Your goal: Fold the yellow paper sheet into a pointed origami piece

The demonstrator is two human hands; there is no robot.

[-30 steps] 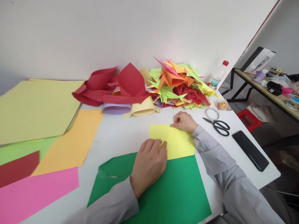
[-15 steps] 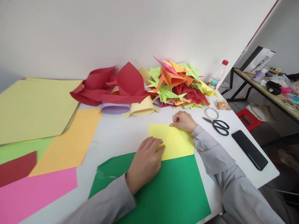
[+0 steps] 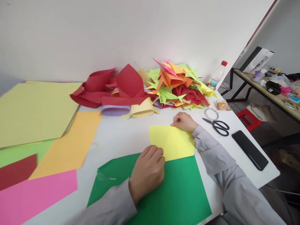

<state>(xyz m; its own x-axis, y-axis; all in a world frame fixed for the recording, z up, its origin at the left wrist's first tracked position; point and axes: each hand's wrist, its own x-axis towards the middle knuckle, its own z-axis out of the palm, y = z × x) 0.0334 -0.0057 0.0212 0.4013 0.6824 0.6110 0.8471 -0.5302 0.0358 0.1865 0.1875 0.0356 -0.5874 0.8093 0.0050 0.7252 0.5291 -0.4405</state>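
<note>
A sheet of yellow paper (image 3: 175, 142) with faint crease lines lies partly over a larger green sheet (image 3: 173, 190) on the white table. My left hand (image 3: 148, 172) is closed at the yellow paper's near left corner, its thumb and curled fingers pinching there and covering that corner. At the far edge of the same sheet, my right hand (image 3: 184, 121) is also closed, thumb and forefinger gripping the paper. The right forearm rests along the sheet's right side.
Folded paper shapes (image 3: 175, 84) and red paper pieces (image 3: 130, 82) line the wall. Right of my hand lie a tape roll (image 3: 205, 113), scissors (image 3: 217, 126) and a black phone (image 3: 249, 150). A bottle (image 3: 217, 76) stands behind. Coloured sheets (image 3: 37, 112) cover the left.
My left hand has drawn back toward me from the yellow paper's surface to its near left corner, and its fingers have curled in. The right hand has hardly moved.
</note>
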